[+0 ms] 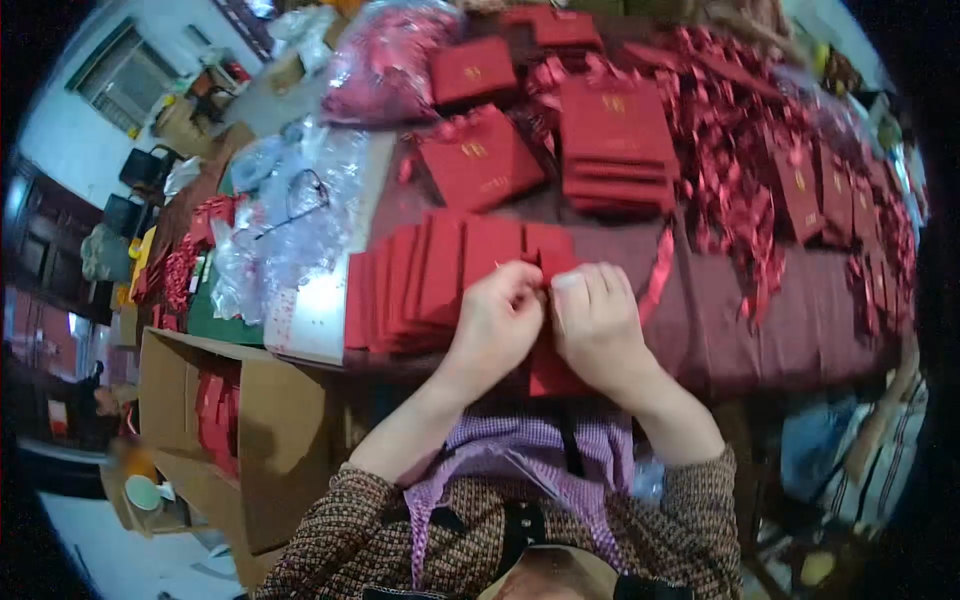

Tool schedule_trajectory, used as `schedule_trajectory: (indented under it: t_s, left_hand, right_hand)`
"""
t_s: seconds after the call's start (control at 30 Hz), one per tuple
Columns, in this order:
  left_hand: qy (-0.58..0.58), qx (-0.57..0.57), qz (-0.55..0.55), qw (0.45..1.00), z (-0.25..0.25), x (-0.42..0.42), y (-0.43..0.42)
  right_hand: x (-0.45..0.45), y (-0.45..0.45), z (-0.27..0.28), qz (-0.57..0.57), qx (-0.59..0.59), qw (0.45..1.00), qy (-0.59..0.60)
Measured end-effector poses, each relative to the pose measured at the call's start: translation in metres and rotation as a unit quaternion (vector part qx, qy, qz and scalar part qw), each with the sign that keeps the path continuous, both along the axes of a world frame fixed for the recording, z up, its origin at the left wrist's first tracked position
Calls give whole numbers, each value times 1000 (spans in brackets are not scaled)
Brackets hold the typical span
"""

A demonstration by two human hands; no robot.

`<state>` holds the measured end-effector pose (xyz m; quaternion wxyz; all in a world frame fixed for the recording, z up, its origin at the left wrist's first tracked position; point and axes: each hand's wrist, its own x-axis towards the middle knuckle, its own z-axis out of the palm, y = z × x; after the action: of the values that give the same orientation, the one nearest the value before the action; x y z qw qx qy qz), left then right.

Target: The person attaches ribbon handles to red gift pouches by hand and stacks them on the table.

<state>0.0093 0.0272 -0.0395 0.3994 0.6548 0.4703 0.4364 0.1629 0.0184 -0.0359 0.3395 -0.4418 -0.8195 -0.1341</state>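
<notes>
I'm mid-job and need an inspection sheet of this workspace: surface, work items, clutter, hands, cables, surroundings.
Surface: dark red cloth, wrinkled.
Work items: overlapping row of red packets by the hands; stack of gold-marked red packets beyond.
Clutter: tangled red ribbons to the right; crumpled clear plastic to the left.
Hands: left hand and right hand close together over a red packet; what they pinch is too small to tell.
Cables: nothing seen for certain.
Surroundings: open cardboard box at lower left, red items inside.
</notes>
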Motion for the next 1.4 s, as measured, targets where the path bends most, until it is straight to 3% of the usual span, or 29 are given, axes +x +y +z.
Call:
schedule_trajectory:
  t_s: [0.1, 0.2, 0.23, 0.33, 0.43, 0.5, 0.57, 0.63, 0.7, 0.83, 1.1, 1.23, 1.3, 1.33, 1.4]
  left_hand:
    - [18, 38, 21, 999, -3, 3, 0]
    - [22, 63, 35, 997, 9, 5, -5]
    - [23, 67, 35, 997, 10, 6, -6]
    - [20, 83, 41, 996, 11, 7, -6]
    - [29, 94, 40, 994, 11, 5, -5]
    - [41, 117, 40, 991, 10, 3, -4]
    - [27, 101, 23, 994, 13, 3, -5]
    - [29, 107, 13, 994, 20, -2, -7]
    - [-39, 78, -24, 996, 24, -4, -8]
    - [45, 197, -53, 978, 23, -13, -1]
    - [67, 228, -70, 969, 20, -24, 1]
    - [72, 221, -96, 968, 26, -31, -3]
    - [84, 210, -110, 968, 28, -32, -3]
    - [79, 212, -119, 967, 26, -33, -2]
    - [72, 194, -143, 968, 24, -34, -2]
  right_hand:
    - [0, -1, 7, 8, -10, 1000, -16]
    - [2, 8, 6, 71, -91, 980, 163]
    - [5, 8, 13, 75, -185, 950, 241]
    - [5, 8, 15, 43, -258, 927, 269]
    - [0, 6, 16, 87, -57, 991, 79]
    - [-1, 3, 13, 82, -36, 995, 49]
    - [-2, 3, 19, 84, -37, 995, 46]
    - [2, 7, 19, 93, -105, 979, 151]
    - [6, 8, 21, 75, -167, 955, 234]
    - [6, -2, 38, 81, -242, 922, 291]
    - [4, -11, 40, 97, -252, 923, 273]
    - [13, -13, 55, 130, -371, 871, 296]
    - [18, -11, 59, 149, -342, 888, 268]
    - [19, -10, 67, 160, -265, 933, 182]
    - [16, -9, 81, 179, -224, 951, 116]
